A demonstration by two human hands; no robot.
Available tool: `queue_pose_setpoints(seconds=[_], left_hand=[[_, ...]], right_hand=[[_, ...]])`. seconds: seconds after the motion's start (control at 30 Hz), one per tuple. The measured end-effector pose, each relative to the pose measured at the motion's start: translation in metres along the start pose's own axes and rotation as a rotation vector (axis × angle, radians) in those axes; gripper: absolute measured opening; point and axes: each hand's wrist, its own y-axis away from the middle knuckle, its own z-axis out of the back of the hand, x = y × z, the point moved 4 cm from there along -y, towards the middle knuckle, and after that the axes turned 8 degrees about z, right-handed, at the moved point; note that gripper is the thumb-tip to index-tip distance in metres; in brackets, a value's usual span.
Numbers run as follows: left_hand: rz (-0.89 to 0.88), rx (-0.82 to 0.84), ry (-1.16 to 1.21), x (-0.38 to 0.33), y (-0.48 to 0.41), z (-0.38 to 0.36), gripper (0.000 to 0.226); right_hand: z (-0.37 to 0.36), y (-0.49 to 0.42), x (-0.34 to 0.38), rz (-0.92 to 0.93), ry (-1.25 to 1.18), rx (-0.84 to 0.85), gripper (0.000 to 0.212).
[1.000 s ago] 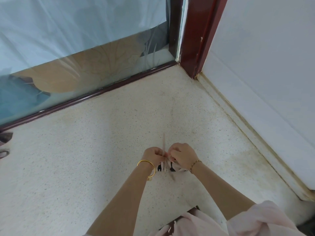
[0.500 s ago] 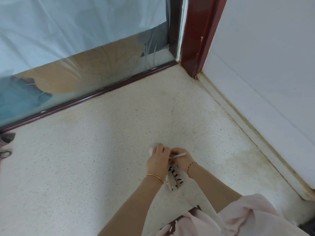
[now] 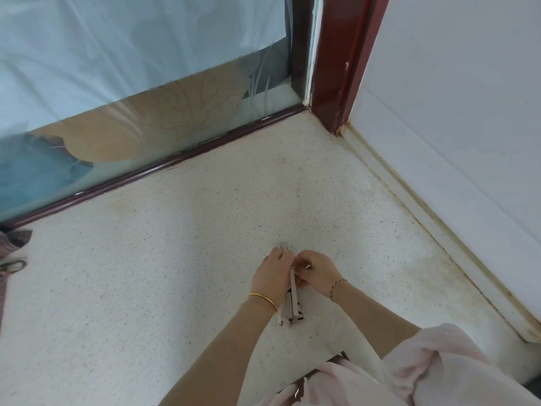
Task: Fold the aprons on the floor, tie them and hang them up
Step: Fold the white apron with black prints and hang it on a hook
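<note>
A small rolled-up apron (image 3: 288, 313), white with dark markings, hangs below my two hands above the speckled floor (image 3: 175, 259). A pale strap (image 3: 293, 291) runs down over the bundle. My left hand (image 3: 270, 275), with a gold bangle at the wrist, grips the top of the bundle. My right hand (image 3: 317, 271), with a thin bracelet, pinches the strap close beside the left hand. Most of the bundle's top is hidden behind my fingers.
A glass door (image 3: 131, 98) with a dark red frame (image 3: 339, 68) stands ahead, and a white wall with a skirting edge (image 3: 424, 206) runs along the right. Dark cloth (image 3: 11, 250) lies at the far left edge. A pink garment (image 3: 409, 373) covers my lap.
The bundle now hangs lower and more upright under my hands. The strap, held out sideways half a second ago, now lies down along the bundle. My hands have stayed close together.
</note>
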Motion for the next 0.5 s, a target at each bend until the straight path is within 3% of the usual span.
queue_pose_setpoints(seconds=[0.13,0.3,0.4,0.5], left_hand=[[0.012,-0.009,0.063,0.000,0.001,0.001,0.011],[0.036,0.029,0.119,-0.001,0.001,0.005,0.010],[0.024,0.089,0.097,0.003,-0.001,0.003,0.014],[0.006,0.083,0.128,0.004,0.000,0.001,0.008]], right_hand=[[-0.002,-0.008,0.007,0.008,0.212,0.126,0.014],[0.009,-0.011,-0.005,-0.325,-0.109,0.096,0.030],[0.029,-0.008,-0.014,-0.346,-0.211,0.002,0.014],[0.047,-0.006,-0.025,-0.294,-0.373,-0.123,0.018]])
